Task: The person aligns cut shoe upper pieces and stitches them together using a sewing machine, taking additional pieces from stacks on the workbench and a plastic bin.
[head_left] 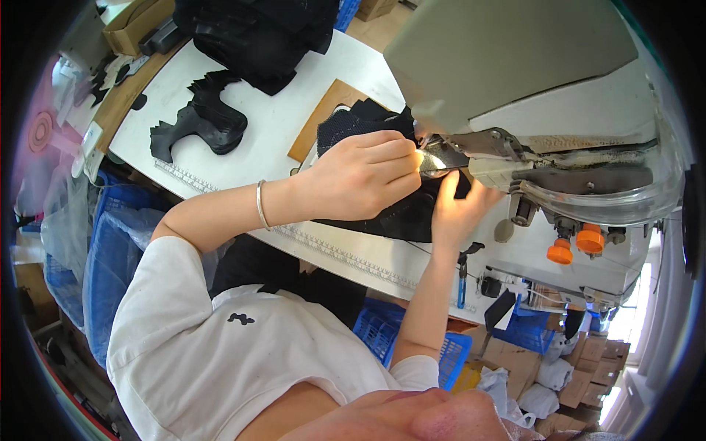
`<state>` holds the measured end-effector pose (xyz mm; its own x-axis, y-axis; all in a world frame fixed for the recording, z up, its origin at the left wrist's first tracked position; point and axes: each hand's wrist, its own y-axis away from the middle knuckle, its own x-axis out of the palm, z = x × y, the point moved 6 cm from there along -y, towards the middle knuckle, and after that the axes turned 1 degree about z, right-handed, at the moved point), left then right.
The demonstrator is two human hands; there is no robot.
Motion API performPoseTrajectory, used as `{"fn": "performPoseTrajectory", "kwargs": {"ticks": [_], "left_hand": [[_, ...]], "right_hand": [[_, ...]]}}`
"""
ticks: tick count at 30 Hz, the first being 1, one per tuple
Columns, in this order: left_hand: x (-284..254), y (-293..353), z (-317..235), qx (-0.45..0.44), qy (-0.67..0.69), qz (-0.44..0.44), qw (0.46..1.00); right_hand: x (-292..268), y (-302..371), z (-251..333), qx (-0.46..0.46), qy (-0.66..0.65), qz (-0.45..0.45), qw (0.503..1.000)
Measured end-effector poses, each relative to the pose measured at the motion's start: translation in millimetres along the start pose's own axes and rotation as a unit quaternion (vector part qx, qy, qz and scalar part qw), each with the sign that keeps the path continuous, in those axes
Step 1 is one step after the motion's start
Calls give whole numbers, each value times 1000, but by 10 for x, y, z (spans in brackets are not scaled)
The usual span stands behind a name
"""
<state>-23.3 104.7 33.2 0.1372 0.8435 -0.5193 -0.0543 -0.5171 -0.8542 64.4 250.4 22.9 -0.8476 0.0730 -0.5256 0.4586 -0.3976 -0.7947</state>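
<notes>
At the sewing machine's needle area, my left hand (368,176) is closed in a pinch on a black fabric piece (390,220), its fingertips in the lamp's bright spot. My right hand (457,212) rests on the same black material, just right of the left hand, its thumb spread away from the fingers. The machine's presser foot area (434,154) is partly hidden by my left fingers. Under and behind my left hand lie more black mesh fabric pieces (334,128). The sewing machine (507,66) arches over the work from the upper right.
Curved black cut pieces (209,121) are stacked on the white table (257,110). A larger black pile (257,37) sits behind them. A brown board (323,110) lies near my left hand. Orange knobs (590,239) stick out of the machine; blue baskets (379,331) stand below the table.
</notes>
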Motion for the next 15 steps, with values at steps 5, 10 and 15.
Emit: {"fn": "performPoseTrajectory", "kwargs": {"ticks": [5, 10, 15], "left_hand": [[67, -76, -156, 1, -135, -18, 991], [117, -82, -258, 35, -238, -13, 970], [116, -31, -288, 44, -280, -37, 958]], "right_hand": [[89, -37, -212, 47, -35, 225, 973], [-48, -28, -99, -130, 24, 113, 985], [-88, 3, -25, -161, 30, 98, 982]]}}
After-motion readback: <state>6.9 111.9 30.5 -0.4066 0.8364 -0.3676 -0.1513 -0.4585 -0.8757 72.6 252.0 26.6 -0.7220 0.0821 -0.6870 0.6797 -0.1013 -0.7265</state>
